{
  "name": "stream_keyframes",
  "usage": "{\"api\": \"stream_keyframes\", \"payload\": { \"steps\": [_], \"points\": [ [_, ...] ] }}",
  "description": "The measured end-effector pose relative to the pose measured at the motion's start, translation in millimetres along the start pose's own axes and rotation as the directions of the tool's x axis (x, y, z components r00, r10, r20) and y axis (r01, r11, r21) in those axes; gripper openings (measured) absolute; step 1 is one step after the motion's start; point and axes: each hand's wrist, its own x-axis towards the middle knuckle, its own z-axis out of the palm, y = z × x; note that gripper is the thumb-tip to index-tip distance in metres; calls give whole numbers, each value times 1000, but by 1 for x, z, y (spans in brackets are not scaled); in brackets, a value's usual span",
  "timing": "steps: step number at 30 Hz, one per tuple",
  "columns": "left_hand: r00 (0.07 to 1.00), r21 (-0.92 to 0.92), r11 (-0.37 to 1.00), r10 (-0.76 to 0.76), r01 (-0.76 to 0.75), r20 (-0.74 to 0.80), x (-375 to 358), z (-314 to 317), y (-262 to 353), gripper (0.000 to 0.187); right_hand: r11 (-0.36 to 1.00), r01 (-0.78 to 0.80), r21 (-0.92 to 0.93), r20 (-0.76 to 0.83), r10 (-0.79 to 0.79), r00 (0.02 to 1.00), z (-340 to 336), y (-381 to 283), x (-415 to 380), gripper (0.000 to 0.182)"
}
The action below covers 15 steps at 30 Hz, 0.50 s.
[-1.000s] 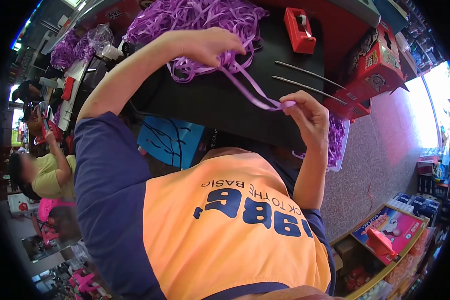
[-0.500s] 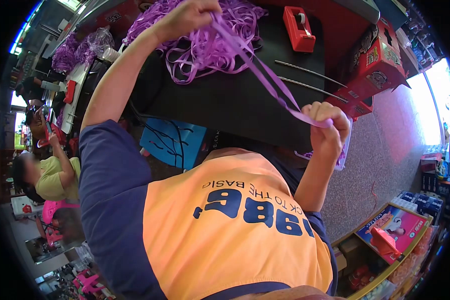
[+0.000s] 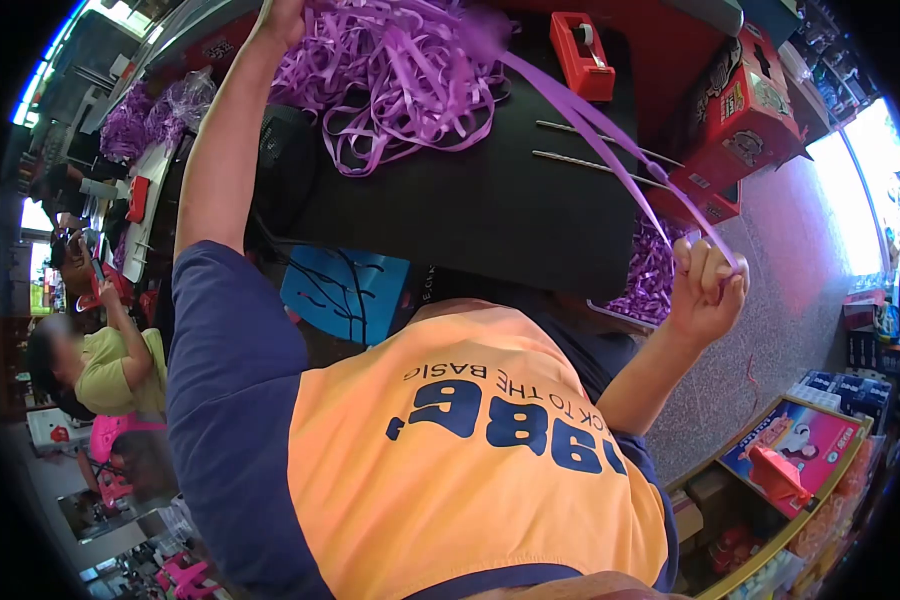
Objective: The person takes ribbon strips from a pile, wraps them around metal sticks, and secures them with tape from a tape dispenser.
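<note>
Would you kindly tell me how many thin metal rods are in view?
2: the farther rod and the nearer rod, side by side over the black tabletop, running toward the red box; others could be hidden.

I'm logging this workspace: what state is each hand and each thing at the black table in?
Left hand: cut off by top edge; grip unclear.
Right hand: closed on the ribbon strand.
Ribbon strand: doubled, nearly straight.
Ribbon pile: loose, tangled.
Tape dispenser: holding a roll.
Metal rods: apart, side by side.
Red box: can't tell whether open.
Second ribbon pile: bunched.
</note>
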Motion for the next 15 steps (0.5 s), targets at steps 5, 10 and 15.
{"api": "stream_keyframes", "payload": {
  "steps": [5,10,15],
  "points": [
    [991,300,952,28,-67,132,3,-1,-16,20,994,-14,109,-87,24,996,-8,-8,-5,20],
    [981,823,567,-137,-36,137,40,-67,-49,22,986,0,168,-126,21,992,-20,-11,-9,21],
    [802,775,630,-490,54,342,2,-25,-22,48,989,-84,-118,-232,54,971,-13,1,-7,22]
  ]
}}
